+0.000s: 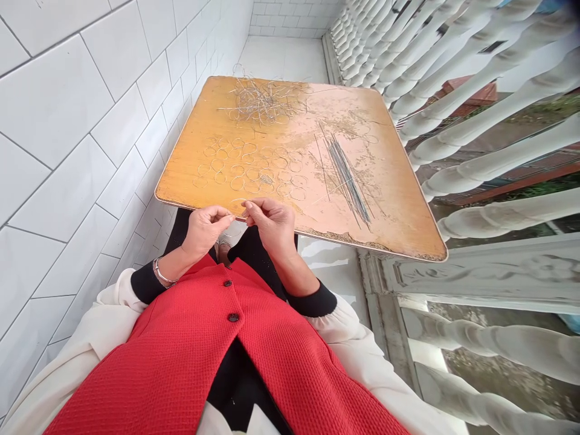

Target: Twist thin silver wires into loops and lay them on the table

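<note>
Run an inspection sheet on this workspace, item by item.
surface: worn wooden tabletop, scuffed, chipped along the near edge
job's things: thin wire rings in loose rows; straight wires in a bundle; wire tangle at the far end
clutter: pale dust on the tabletop
hands: left hand and right hand pinch a thin wire at the fingertips
cables: nothing seen
surroundings: white tiled wall; white balusters

Worn tabletop [394, 205]: wire rings [247, 166], wire tangle [265, 103], rods [347, 178].
</note>
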Motion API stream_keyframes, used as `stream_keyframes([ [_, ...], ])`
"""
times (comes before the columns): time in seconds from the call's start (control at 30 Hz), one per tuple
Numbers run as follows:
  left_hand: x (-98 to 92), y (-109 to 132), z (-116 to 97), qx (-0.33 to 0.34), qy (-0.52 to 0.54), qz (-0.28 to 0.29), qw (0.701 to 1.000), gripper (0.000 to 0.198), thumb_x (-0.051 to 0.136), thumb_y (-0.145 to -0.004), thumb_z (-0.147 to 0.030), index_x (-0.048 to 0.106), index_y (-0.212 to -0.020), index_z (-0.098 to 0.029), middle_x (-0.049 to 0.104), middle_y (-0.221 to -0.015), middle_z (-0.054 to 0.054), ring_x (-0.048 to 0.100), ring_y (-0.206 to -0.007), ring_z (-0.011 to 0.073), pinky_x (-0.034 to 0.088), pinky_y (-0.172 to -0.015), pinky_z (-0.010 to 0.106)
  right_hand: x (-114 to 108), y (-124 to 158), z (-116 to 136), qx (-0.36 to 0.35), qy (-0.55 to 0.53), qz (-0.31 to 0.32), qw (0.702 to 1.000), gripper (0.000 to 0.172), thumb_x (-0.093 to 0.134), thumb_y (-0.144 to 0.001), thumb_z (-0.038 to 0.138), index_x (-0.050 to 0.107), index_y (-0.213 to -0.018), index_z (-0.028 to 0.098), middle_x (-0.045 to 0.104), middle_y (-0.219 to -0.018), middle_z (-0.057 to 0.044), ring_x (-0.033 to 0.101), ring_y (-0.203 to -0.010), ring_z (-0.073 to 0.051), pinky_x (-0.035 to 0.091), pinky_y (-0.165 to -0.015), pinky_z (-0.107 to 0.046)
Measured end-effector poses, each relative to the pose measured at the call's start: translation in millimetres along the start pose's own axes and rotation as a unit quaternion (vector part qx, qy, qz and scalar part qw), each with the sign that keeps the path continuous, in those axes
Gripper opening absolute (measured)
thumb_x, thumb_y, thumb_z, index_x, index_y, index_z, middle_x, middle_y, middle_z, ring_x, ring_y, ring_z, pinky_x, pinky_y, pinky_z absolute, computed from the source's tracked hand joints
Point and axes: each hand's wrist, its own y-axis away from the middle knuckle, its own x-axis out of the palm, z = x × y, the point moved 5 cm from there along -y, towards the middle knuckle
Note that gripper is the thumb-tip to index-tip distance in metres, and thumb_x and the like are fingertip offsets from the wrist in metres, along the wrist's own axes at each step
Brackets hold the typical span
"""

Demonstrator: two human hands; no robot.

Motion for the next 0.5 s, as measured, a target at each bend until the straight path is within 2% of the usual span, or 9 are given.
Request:
stream_keyframes([
  [0.17,1.3,0,2,-0.004,0.015,0.014,1.0,0.019,0.071,-0.072,-0.033,0.064,-0.065,-0.016,0.058,-0.061,-0.003,0.048,-0.059,0.0082,0.039,-0.058,0.022,0,-2,-4,0.006,-0.025,-0.004,1.0,0.036,0.074,-0.079,0.054,0.071,-0.074,0.019,0.061,-0.057,0.002,0.051,-0.051,-0.01,0.046,-0.055,-0.027],
  [0.27,3.0,-1,2,-0.024,0.03,0.04,0.998,0.022,0.072,-0.075,-0.035,0.065,-0.066,-0.016,0.056,-0.06,-0.004,0.042,-0.052,0.0056,0.034,-0.052,0.021,0,-4,-9,0.031,-0.055,0.024,0.998,0.04,0.075,-0.077,0.058,0.07,-0.075,0.019,0.066,-0.066,-0.001,0.054,-0.054,-0.01,0.048,-0.057,-0.026],
  [0.37,2.4,-3,1,-0.042,0.046,0.051,0.997,0.025,0.073,-0.075,-0.038,0.066,-0.069,-0.015,0.056,-0.06,-0.004,0.041,-0.05,0.0045,0.031,-0.048,0.021,-2,-2,-13,0.056,-0.072,0.048,0.995,0.046,0.072,-0.078,0.064,0.072,-0.087,0.019,0.069,-0.076,-0.002,0.057,-0.059,-0.01,0.052,-0.062,-0.027],
  [0.43,1.6,-4,1,-0.053,0.061,0.059,0.995,0.026,0.075,-0.074,-0.039,0.067,-0.07,-0.015,0.057,-0.06,-0.003,0.043,-0.049,0.0046,0.032,-0.047,0.02,-2,3,-15,0.069,-0.072,0.064,0.993,0.05,0.072,-0.078,0.066,0.073,-0.094,0.019,0.069,-0.075,-0.002,0.059,-0.061,-0.011,0.053,-0.063,-0.027],
  [0.5,0.6,-5,1,-0.063,0.071,0.07,0.993,0.026,0.075,-0.074,-0.039,0.067,-0.072,-0.014,0.058,-0.061,-0.002,0.045,-0.049,0.0048,0.035,-0.048,0.02,0,9,-18,0.086,-0.064,0.088,0.99,0.047,0.078,-0.073,0.063,0.074,-0.089,0.018,0.068,-0.072,-0.002,0.059,-0.061,-0.011,0.053,-0.063,-0.027],
])
